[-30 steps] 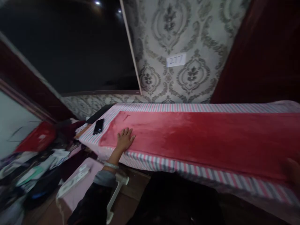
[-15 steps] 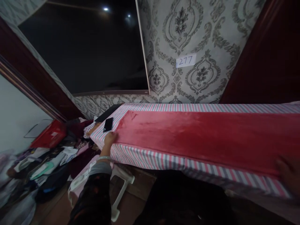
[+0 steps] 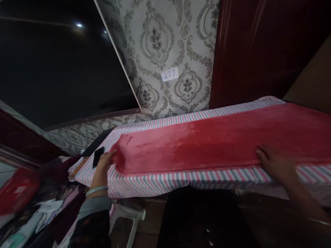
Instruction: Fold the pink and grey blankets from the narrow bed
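A long red plush cloth (image 3: 196,144) lies spread along a table under a pink, grey and white striped tablecloth (image 3: 165,179). My left hand (image 3: 104,162) is closed on the left end of the red cloth, whose edge is lifted and bunched at the fingers. My right hand (image 3: 278,165) rests on the red cloth close to its front edge, fingers stretched out and nothing visibly gripped. A dark phone (image 3: 98,156) lies on the striped tablecloth just behind my left hand, partly covered by it.
A big dark television screen (image 3: 59,62) hangs on the patterned wall beside a paper label (image 3: 170,74) reading 277. To the lower left are a red basket (image 3: 19,189) and heaped clothes (image 3: 46,213). A white stool (image 3: 136,220) stands below the table.
The view has turned right. My left hand now lifts the left end of the red cloth, curling it. My right hand has come fully into view over the cloth's front edge.
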`<state>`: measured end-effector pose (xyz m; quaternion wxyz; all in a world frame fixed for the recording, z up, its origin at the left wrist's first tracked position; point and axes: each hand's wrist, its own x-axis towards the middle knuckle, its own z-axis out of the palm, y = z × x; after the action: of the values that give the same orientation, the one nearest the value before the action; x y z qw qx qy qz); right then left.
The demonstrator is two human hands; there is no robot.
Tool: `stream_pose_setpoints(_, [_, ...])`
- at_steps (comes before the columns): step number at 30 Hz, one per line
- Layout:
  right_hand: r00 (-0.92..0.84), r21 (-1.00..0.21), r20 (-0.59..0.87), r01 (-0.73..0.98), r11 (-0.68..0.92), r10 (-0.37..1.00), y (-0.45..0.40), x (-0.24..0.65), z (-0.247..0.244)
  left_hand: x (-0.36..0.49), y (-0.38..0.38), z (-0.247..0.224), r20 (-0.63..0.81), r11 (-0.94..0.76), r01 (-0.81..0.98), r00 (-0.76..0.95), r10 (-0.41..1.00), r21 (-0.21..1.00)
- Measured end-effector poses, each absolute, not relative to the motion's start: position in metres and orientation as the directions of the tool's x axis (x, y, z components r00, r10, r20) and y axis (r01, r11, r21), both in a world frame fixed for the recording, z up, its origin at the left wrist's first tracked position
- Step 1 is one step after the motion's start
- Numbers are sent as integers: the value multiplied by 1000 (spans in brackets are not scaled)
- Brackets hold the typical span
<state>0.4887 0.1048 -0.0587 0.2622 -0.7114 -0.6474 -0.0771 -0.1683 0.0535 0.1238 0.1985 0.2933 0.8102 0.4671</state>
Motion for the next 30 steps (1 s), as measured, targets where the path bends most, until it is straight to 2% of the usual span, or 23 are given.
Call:
stream_pose_setpoints(3, [134,-230,438,973,-33,889,104,486,-55,-125,96,147,26,386,498,-638,770,777])
stream_pose_setpoints(5, [128,-217,434,976,-35,892,104,485,-55,-85,122,159,132,296,698,-488,863,652])
stream_pose_setpoints(8, [140,-228,448,973,-39,883,106,485,-56,-10,140,157,190,139,840,-275,942,525])
stream_pose_setpoints(11, [136,-248,469,969,-18,873,108,486,-58,61,130,124,202,-23,903,-70,977,429])
stream_pose_setpoints(13, [126,-261,480,965,4,868,110,487,-61,94,114,92,186,-171,960,130,974,221])
stream_pose_setpoints(15, [128,-275,486,961,11,865,111,488,-64,110,97,60,167,-256,956,232,958,143])
stream_pose_setpoints(18, [152,-298,481,955,-2,863,109,489,-65,109,79,21,310,-353,921,291,905,167])
stream_pose_setpoints(21, [216,-334,478,941,-51,852,105,483,-54,96,70,-3,532,-392,890,221,817,232])
stream_pose_setpoints(23, [243,-409,476,912,-31,846,106,470,-38,91,67,-11,597,-373,890,154,787,262])
stream_pose_setpoints(26, [199,-625,377,775,90,904,121,429,-9,92,63,-16,553,-324,904,124,824,279])
stream_pose_setpoints(27, [158,-656,342,746,115,926,130,410,-1,93,62,-16,524,-315,908,133,841,276])
stream_pose_setpoints(30, [-54,-799,162,578,163,985,163,346,13,95,60,-15,472,-327,911,180,863,250])
